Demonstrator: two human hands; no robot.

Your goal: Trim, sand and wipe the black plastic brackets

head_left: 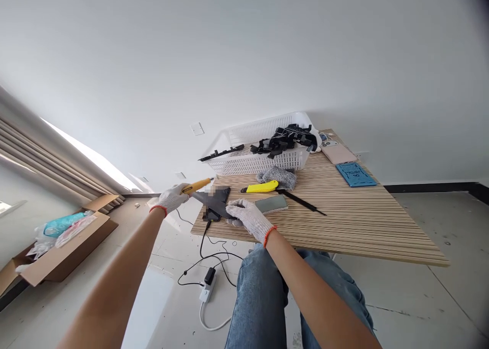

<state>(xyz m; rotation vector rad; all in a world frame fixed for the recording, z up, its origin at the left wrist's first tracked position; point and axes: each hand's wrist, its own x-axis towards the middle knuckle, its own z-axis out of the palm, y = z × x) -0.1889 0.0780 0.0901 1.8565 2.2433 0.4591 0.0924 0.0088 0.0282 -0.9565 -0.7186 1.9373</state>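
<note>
My left hand (172, 198), in a white knit glove, is closed around a yellow-handled tool (197, 185) with a short metal tip pointing right; its exact kind is unclear. A dark flat plastic piece (214, 203) stretches between my hands. My right hand (250, 217), also gloved, pinches its near right end. The far end lies by my left fingers; whether they grip it too, I cannot tell. Beneath the piece lies a black device (223, 192), partly blurred, with a cable plugged in. Right of my right hand are a grey-green sharpening stone (272, 204) and a yellow utility knife (262, 187).
A white plastic basket (263, 161) with black plastic parts (286, 139) stands at the table's back. Near it lie a grey cloth (278, 176), a thin black tool (301, 201), a pink phone (338, 153) and a blue box (355, 174). Cables and a power strip (207, 288) lie below.
</note>
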